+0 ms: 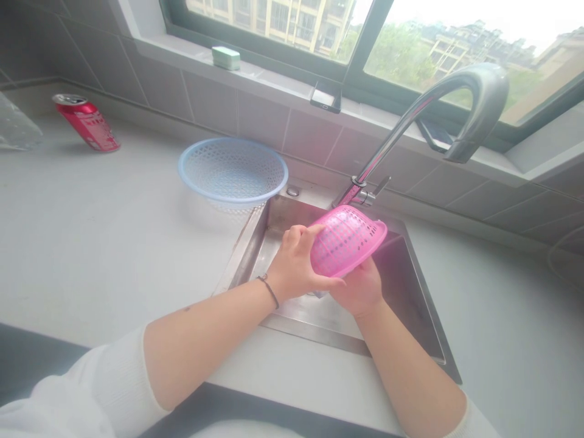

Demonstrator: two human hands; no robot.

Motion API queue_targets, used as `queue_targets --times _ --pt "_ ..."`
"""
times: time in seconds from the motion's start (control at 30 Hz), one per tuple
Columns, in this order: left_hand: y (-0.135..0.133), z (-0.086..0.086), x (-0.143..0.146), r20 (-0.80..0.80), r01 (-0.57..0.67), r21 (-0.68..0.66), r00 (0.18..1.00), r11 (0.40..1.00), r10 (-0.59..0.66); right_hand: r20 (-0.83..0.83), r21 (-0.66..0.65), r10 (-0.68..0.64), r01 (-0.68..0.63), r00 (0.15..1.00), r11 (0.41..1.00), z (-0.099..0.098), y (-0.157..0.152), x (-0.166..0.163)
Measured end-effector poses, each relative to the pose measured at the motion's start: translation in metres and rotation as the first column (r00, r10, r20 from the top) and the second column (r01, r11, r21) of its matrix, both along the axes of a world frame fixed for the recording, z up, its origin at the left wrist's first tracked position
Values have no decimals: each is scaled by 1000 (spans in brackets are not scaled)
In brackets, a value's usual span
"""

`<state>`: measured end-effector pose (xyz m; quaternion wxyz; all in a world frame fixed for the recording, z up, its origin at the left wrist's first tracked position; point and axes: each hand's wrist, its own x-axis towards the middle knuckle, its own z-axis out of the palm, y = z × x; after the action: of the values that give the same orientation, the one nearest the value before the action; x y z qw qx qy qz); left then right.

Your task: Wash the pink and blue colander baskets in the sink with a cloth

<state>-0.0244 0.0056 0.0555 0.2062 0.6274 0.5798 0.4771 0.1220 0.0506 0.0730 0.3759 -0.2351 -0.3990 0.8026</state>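
Note:
A pink plastic colander (344, 240) with rows of small holes is held tilted over the steel sink (314, 319), its perforated outside facing up and toward the window. My left hand (298, 261) lies along its left side, thumb stretched toward the near rim and fingers curled against the wall. From below and to the right, my right hand (362, 289) grips the rim; most of its fingers are hidden behind the colander. Just beyond the colander rises the chrome faucet (392, 134), with no water seen running from its spout.
A light blue mesh basket (232, 173) stands at the sink's back left corner. Farther left are a red drink can (86, 123) and a clear plastic item (16, 125). On the window sill sit a pale green sponge (225, 58) and a small dark-framed object (325, 97).

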Motion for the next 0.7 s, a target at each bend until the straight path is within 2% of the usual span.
queue_targets --times 0.13,0.3,0.47,0.63,0.7 --pt "-1 0 2 16 48 24 999 999 -48 -26 -22 -54 54 998 998 0 2 5" --pt "-2 -1 1 22 -45 33 999 998 44 72 -2 46 -46 996 999 -3 -2 3" --pt "-1 0 3 0 15 57 1000 998 -15 -13 3 -65 65 998 998 3 0 5" --pt "-1 -1 3 -1 -61 40 998 997 61 87 20 17 -19 996 1000 0 -4 0" --pt "-1 0 3 -8 -61 49 998 997 62 65 12 12 -13 998 1000 0 -3 1"
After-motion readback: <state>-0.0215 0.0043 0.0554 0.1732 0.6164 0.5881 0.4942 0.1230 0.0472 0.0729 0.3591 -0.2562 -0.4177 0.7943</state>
